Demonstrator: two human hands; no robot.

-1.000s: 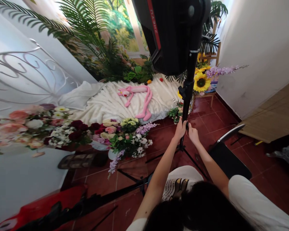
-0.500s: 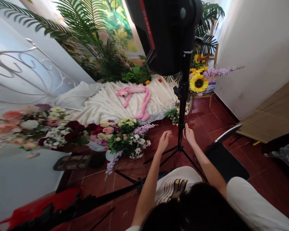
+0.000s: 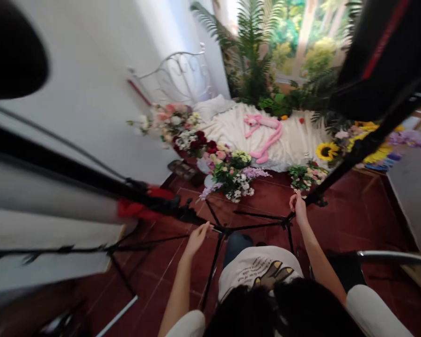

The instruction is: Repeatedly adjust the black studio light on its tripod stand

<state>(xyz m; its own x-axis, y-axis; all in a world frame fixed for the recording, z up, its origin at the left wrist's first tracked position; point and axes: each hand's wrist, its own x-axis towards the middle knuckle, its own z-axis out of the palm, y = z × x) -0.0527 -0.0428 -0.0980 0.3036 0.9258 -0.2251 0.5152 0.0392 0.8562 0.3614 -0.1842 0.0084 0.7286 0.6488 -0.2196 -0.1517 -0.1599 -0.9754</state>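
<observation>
Two black light stands rise from the floor on either side of me. My left hand is at the lower part of the left stand, its fingers stretched out toward the pole; whether they touch it is unclear. Beside the pole of the right stand is my right hand, loosely bent with its fingers apart and nothing visible in it. A black lamp head with a red stripe tops the right stand.
Flower bouquets line a cream blanket bearing a pink plush toy. Sunflowers stand at the right. Stand legs cross the red tiled floor. A black chair is at the lower right.
The view has swung left, bringing the left stand nearer. My left hand has moved from beside the right stand to the left one. My right hand remains near the right pole.
</observation>
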